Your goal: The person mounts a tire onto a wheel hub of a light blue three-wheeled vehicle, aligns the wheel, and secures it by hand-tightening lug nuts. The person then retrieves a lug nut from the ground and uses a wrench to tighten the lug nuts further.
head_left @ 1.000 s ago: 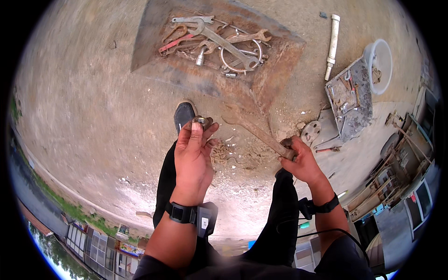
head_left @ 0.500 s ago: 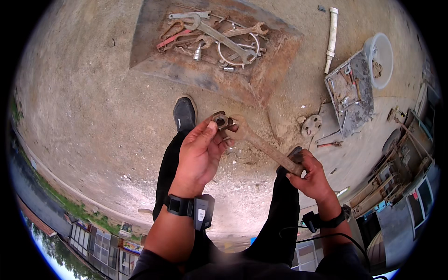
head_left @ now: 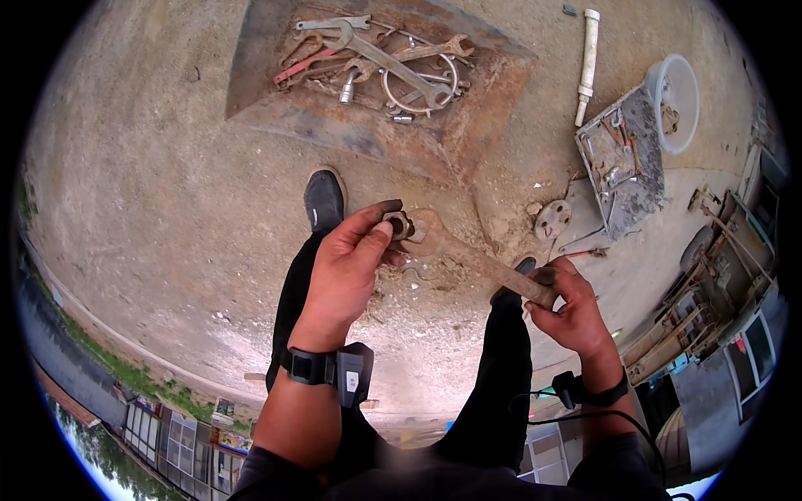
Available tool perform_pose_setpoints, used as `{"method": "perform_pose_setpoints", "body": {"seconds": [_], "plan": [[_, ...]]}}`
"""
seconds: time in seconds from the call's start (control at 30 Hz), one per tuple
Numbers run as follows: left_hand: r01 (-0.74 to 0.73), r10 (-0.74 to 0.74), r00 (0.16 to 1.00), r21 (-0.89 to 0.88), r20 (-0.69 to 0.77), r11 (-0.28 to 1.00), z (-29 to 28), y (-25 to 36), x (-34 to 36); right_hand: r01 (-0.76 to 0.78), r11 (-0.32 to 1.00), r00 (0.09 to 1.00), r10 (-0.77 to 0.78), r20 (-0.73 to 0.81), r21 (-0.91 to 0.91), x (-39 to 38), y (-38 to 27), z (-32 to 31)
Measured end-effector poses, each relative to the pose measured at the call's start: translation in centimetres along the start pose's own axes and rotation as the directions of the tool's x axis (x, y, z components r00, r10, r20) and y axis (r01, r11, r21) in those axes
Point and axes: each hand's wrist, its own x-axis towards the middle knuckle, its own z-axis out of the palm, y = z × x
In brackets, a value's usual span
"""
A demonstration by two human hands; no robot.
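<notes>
My left hand (head_left: pixel 347 267) pinches a rusty hex nut (head_left: pixel 398 225) between thumb and fingers, its hole facing up. Against the nut's right side sits the jaw of a large, worn open-end wrench (head_left: pixel 476 257); how deeply the jaw takes the nut I cannot tell. The wrench slants down to the right, and my right hand (head_left: pixel 571 307) is closed round its far end. Both hands are in the air over the dirt ground, between my legs. Part of the nut is hidden by my left fingers.
Ahead lies a rusty metal tray (head_left: pixel 351 134) heaped with wrenches, sockets and a metal ring. To the right are a grey toolbox (head_left: pixel 639 188) with tools, a white plastic tub (head_left: pixel 685 104), a white pipe (head_left: pixel 588 67) and a round metal disc (head_left: pixel 552 220). My shoe (head_left: pixel 325 200) stands near the tray.
The nut has turned in my left fingers and now meets the wrench jaw, which was beside it before. My right hand has shifted slightly right with the wrench handle.
</notes>
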Motion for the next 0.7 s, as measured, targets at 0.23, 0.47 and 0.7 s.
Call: {"method": "perform_pose_setpoints", "body": {"seconds": [0.23,0.47,0.7], "plan": [[-0.072,0.085,0.996,0.306,-0.029,0.949,0.5,0.0,-0.4,0.059,0.995,0.998,-0.061,-0.018,-0.085,0.3,-0.5,-0.9],[-0.092,0.102,0.995,0.373,-0.007,0.923,0.6,-0.3,-0.5,0.071,0.99,0.997,-0.068,0.031,-0.125,0.4,-0.2,-1.4],[-0.104,0.125,0.992,0.407,-0.024,0.908,0.5,-0.5,-0.4,0.084,0.986,0.996,-0.089,-0.024,-0.144,0.6,-0.4,-0.2]]}}
